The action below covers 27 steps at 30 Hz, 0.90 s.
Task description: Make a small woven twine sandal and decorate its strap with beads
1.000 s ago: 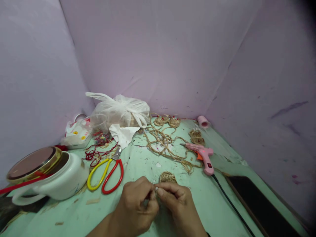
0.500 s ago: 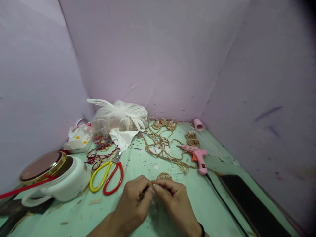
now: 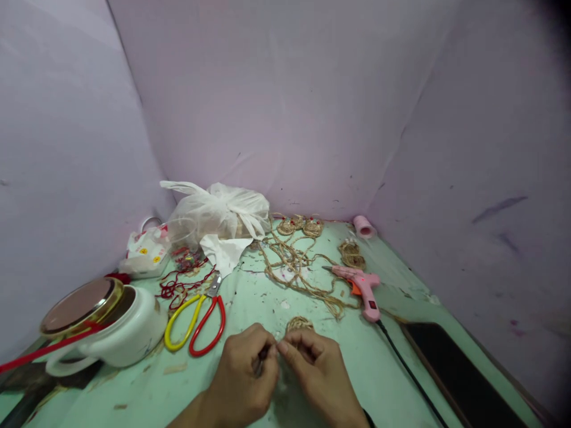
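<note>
My left hand (image 3: pixel 247 371) and my right hand (image 3: pixel 319 368) meet fingertip to fingertip above the front of the table. Both are closed in a pinch; whatever lies between the fingertips is too small or hidden to make out. Just beyond the right fingers sits a small coil of jute twine (image 3: pixel 300 323), partly covered by that hand. To the left of my left hand rest scissors (image 3: pixel 196 321) with one yellow and one red handle. A pink glue gun (image 3: pixel 363 286) lies on its side to the right, its nozzle pointing left.
Loose jute twine (image 3: pixel 297 273) tangles across the middle. Behind it are coiled twine pieces (image 3: pixel 312 227) and a white plastic bag (image 3: pixel 223 211). A white mug (image 3: pixel 138 330) with a lid stands left. Right are a phone (image 3: pixel 459 374), a black cord (image 3: pixel 405 365) and a pink spool (image 3: pixel 364 227).
The view has shifted slightly, so the table items sit a little further right and lower. Both hands stay pinched together at the same place, with only slight finger movement.
</note>
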Tool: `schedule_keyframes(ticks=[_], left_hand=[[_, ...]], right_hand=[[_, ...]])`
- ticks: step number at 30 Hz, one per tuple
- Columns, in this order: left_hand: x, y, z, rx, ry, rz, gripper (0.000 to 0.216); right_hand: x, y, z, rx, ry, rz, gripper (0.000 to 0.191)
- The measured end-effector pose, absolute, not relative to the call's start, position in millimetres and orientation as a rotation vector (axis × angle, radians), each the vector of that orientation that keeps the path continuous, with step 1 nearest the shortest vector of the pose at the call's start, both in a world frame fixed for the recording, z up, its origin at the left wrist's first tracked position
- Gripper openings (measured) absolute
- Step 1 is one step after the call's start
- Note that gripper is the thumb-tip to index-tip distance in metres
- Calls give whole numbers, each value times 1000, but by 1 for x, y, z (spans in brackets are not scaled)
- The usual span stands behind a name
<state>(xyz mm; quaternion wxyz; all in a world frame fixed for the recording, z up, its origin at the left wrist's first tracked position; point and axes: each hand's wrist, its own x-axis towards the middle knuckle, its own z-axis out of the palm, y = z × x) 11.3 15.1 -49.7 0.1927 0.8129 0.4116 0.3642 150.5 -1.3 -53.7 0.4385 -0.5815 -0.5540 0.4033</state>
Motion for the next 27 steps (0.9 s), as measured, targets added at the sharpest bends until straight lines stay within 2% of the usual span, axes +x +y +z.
schedule_keyframes(ticks=[6, 23, 27], left_hand=[[12, 15, -54, 2432, 1048, 981, 14], [12, 17, -60, 2666, 1046, 1019, 17], [11, 24, -75, 2729, 1010, 1118, 20]], right_hand=[[151, -4, -53, -1417, -1711, 918, 36], [146, -7, -72, -1487, -1835, 550, 34], [143, -4, -90, -1488, -1834, 380, 43]])
